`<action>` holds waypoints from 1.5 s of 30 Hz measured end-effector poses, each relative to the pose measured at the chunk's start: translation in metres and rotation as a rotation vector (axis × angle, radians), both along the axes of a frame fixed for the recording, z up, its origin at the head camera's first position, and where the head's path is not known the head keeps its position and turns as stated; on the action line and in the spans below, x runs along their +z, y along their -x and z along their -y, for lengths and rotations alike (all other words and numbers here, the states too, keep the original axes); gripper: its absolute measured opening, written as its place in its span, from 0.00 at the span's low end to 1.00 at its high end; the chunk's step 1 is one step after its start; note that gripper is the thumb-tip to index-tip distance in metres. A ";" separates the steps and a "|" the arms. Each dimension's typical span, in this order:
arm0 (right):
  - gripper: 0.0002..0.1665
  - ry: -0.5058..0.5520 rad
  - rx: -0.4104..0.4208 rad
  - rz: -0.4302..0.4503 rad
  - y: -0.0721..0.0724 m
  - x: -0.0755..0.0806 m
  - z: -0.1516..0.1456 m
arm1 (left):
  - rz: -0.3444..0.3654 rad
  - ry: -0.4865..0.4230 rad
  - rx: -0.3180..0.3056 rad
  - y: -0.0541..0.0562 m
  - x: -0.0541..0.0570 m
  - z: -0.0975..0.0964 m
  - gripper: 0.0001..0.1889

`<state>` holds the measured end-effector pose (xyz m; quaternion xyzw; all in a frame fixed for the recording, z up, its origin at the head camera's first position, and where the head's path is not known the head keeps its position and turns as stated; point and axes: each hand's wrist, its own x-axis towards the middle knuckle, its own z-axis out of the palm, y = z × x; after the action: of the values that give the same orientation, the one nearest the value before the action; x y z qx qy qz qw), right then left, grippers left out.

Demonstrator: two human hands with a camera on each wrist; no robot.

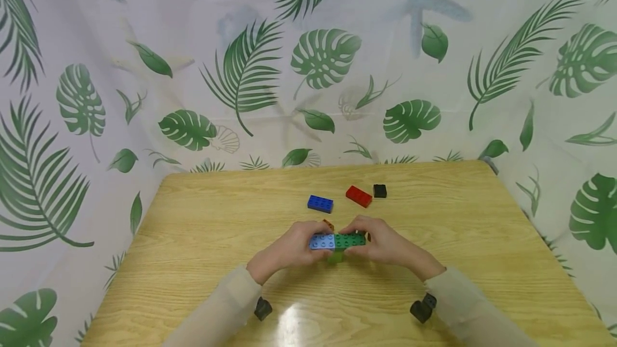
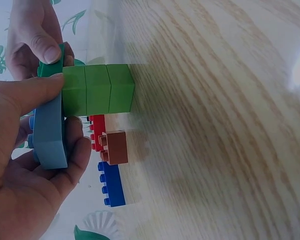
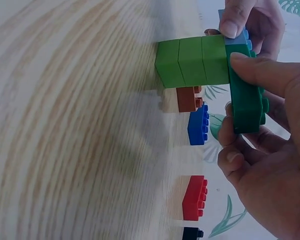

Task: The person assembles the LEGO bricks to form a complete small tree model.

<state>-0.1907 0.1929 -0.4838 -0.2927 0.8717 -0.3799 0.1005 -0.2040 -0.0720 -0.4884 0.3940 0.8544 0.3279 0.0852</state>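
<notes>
A light blue brick (image 1: 322,241) and a dark green brick (image 1: 350,240) lie end to end on top of a stack of three light green bricks (image 2: 98,90) that stands on the table. My left hand (image 1: 300,242) grips the light blue brick between thumb and fingers, its thumb tip close to the seam. From the other side my right hand (image 1: 378,241) holds the dark green brick (image 3: 244,95) the same way, thumb on its near side. In the head view the hands and top bricks hide most of the stack.
Behind the stack a brown brick (image 2: 116,147) sits on the wooden table (image 1: 212,213). Farther back lie a blue brick (image 1: 320,203), a red brick (image 1: 359,196) and a small black brick (image 1: 380,190). A leaf-patterned cloth (image 1: 270,95) hangs along the table's back edge and sides.
</notes>
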 end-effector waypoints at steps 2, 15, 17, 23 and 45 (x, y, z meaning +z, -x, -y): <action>0.21 -0.001 -0.001 0.002 0.000 0.000 0.000 | -0.003 0.003 0.000 0.001 0.000 0.000 0.18; 0.22 0.015 0.003 -0.018 0.000 -0.003 -0.001 | 0.026 -0.029 0.031 0.001 -0.004 -0.002 0.19; 0.23 0.018 0.004 -0.017 0.000 -0.004 0.000 | 0.044 -0.031 0.041 0.003 -0.005 -0.002 0.20; 0.23 0.011 0.004 -0.034 0.000 -0.005 0.000 | 0.073 -0.088 0.106 0.016 0.002 0.004 0.22; 0.25 -0.024 -0.018 0.024 -0.003 -0.002 -0.001 | 0.026 -0.029 0.318 0.075 -0.022 0.011 0.25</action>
<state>-0.1881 0.1936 -0.4857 -0.2792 0.8775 -0.3738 0.1111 -0.2790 -0.0834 -0.5103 0.2505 0.9000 0.3548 0.0373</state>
